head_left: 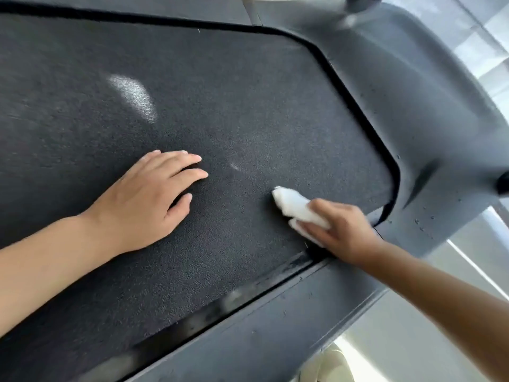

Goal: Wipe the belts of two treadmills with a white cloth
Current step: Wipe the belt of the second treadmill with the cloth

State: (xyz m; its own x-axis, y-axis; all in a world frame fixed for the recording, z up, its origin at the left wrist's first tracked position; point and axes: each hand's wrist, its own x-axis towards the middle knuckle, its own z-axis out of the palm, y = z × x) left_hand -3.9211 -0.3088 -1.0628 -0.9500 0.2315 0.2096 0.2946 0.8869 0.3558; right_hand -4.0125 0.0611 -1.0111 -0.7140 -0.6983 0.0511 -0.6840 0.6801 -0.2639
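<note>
Both forearms come in from the bottom of the frame, so start there: the left hand (148, 199) lies flat on the treadmill belt (220, 106), fingers straight and slightly spread, holding nothing, just bracing on the textured black surface. Over on the other side, the right hand (341, 230) has its fingers curled over a bunched-up white cloth (293, 206), pressing it down on the belt close to the belt's near edge, not far from the rounded corner where the belt disappears under the grey motor cover (413, 106). Only one treadmill is in view, so I can't say anything about the second one. Now the stuff that could go sideways, imo. That cloth is wadded pretty small, so each pass probably covers only a narrow strip, and it'd be easy to leave unwiped bands across a belt this wide. There's a dark gap (358, 111) running between belt and cover, and the cloth sits near the stretch of it that follows the side rail (261, 312); a loose corner of fabric could snag or get dragged into that slot if the wipe goes too far out. The braced hand is also parked on the belt, so that patch gets skipped unless it shifts, and leaning weight on it might make the belt creep. A couple of shiny patches (132, 97) catch the light on the belt; can't tell if that's moisture or just glare, but if it's wet, a palm could slip.
</note>
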